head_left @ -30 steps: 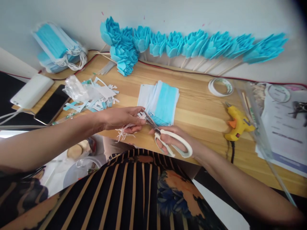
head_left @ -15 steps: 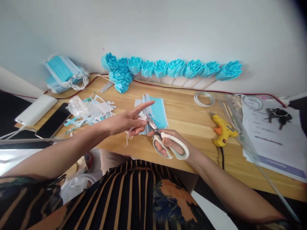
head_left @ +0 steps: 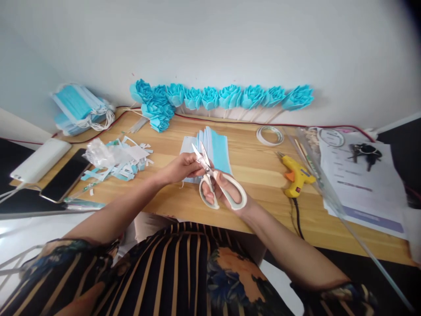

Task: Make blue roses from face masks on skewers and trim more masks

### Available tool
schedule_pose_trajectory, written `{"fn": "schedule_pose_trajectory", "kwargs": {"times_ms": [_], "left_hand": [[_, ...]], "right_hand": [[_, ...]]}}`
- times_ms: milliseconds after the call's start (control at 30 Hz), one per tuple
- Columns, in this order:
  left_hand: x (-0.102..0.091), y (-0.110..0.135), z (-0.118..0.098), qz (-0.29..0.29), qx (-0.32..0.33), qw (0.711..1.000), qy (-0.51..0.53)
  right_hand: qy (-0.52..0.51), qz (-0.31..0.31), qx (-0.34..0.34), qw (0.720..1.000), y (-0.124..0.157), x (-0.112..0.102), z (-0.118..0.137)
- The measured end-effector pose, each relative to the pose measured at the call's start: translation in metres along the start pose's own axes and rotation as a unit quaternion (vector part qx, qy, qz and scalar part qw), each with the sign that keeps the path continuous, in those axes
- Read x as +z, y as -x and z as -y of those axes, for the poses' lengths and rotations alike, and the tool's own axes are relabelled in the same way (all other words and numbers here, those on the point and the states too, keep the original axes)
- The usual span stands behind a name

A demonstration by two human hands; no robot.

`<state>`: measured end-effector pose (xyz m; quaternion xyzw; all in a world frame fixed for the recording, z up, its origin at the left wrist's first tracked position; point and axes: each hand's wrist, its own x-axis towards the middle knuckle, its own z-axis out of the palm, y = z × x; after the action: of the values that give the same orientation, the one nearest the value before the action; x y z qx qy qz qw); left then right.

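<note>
My right hand point(head_left: 226, 193) is closed through the white handles of a pair of scissors point(head_left: 215, 184), whose blades stand apart and point up and left. My left hand point(head_left: 180, 167) is curled just left of the blades, pinching something small that I cannot make out, perhaps thin white strings. Both hands hover over the near edge of a fanned stack of blue and white face masks point(head_left: 210, 147) lying on the wooden table point(head_left: 256, 175).
A row of blue mask flowers point(head_left: 217, 96) on sticks leans on the wall. Cut scraps and a plastic bag point(head_left: 115, 156) lie at left, beside a phone point(head_left: 64, 180), a power bank point(head_left: 39, 160) and a mask pile point(head_left: 79, 107). A yellow glue gun point(head_left: 296, 175), tape roll point(head_left: 269, 134), papers point(head_left: 362, 180) sit right.
My left hand drew its outstretched forefinger back and curled shut near the blades. The scissors turned more upright and their blades parted. The view shifted slightly.
</note>
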<state>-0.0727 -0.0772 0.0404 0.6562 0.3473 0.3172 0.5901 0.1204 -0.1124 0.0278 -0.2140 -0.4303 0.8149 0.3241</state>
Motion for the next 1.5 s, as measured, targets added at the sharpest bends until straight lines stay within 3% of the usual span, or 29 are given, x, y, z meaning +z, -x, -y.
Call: {"fn": "schedule_pose_trajectory", "kwargs": {"times_ms": [200, 400, 500, 667, 867, 1067, 1200, 1400, 1467, 1500], "left_hand": [[0.008, -0.007, 0.012, -0.083, 0.029, 0.996, -0.027], [0.003, -0.012, 0.020, -0.078, 0.058, 0.991, -0.094], [0.003, -0.011, 0.020, -0.076, 0.062, 0.990, -0.105], [0.008, -0.010, 0.026, -0.071, 0.047, 0.995, -0.054], [0.004, -0.014, 0.039, -0.123, 0.014, 0.991, -0.041], [0.000, -0.018, 0.041, -0.170, 0.022, 0.985, -0.018], [0.002, -0.018, 0.033, -0.155, 0.027, 0.987, 0.021], [-0.001, -0.015, 0.028, -0.164, 0.029, 0.984, 0.063], [-0.004, -0.014, 0.028, -0.157, 0.042, 0.983, 0.084], [-0.006, -0.014, 0.028, -0.150, 0.047, 0.983, 0.096]], "right_hand": [[-0.021, -0.068, 0.007, 0.997, 0.008, 0.006, 0.000], [0.025, -0.132, 0.025, 0.991, 0.027, 0.014, 0.005], [0.043, -0.122, 0.024, 0.991, 0.027, 0.011, 0.003], [0.013, -0.049, -0.023, 0.998, 0.003, -0.001, -0.011], [-0.015, -0.096, -0.003, 0.995, -0.008, 0.009, -0.005], [0.056, -0.118, -0.059, 0.990, 0.017, 0.017, 0.031], [0.097, -0.080, -0.060, 0.990, 0.024, 0.014, 0.031], [0.141, -0.072, -0.043, 0.986, 0.036, 0.010, 0.036], [0.243, -0.117, -0.026, 0.963, 0.043, 0.002, 0.044], [0.322, -0.158, -0.018, 0.933, 0.046, -0.005, 0.048]]}}
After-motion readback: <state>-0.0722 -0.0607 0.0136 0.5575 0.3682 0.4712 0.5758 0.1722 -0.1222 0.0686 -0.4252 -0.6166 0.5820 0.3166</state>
